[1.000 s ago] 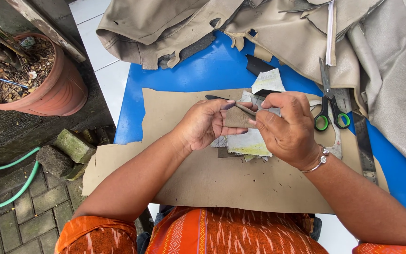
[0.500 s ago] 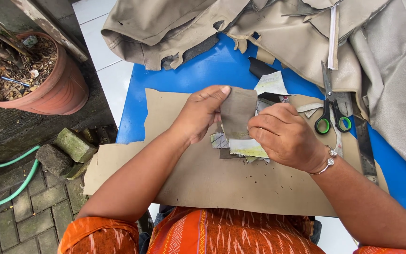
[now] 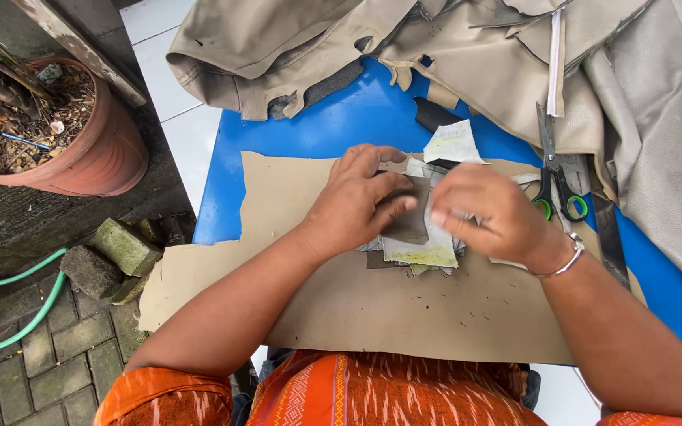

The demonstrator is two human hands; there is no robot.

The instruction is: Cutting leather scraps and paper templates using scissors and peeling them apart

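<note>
My left hand point(image 3: 357, 199) lies palm down on a dark grey cut piece point(image 3: 406, 223), pressing it onto a small pile of pale pattern pieces point(image 3: 424, 251). My right hand point(image 3: 487, 214) is just to the right, fingers curled at the edge of the same grey piece and blurred by motion. The pile rests on a large tan sheet point(image 3: 357, 300) spread over a blue table point(image 3: 341, 126). A silver bracelet point(image 3: 566, 262) circles my right wrist.
Green-handled scissors point(image 3: 556, 177) lie right of my hands. Heaped beige material point(image 3: 475, 55) covers the table's far side and right. Left of the table stand a terracotta pot point(image 3: 80, 150), mossy stones point(image 3: 116, 252) and a green hose point(image 3: 17, 315) on paving.
My left hand has laid the grey piece, earlier lifted between both hands, flat on the pile. My right hand has shifted to its right edge.
</note>
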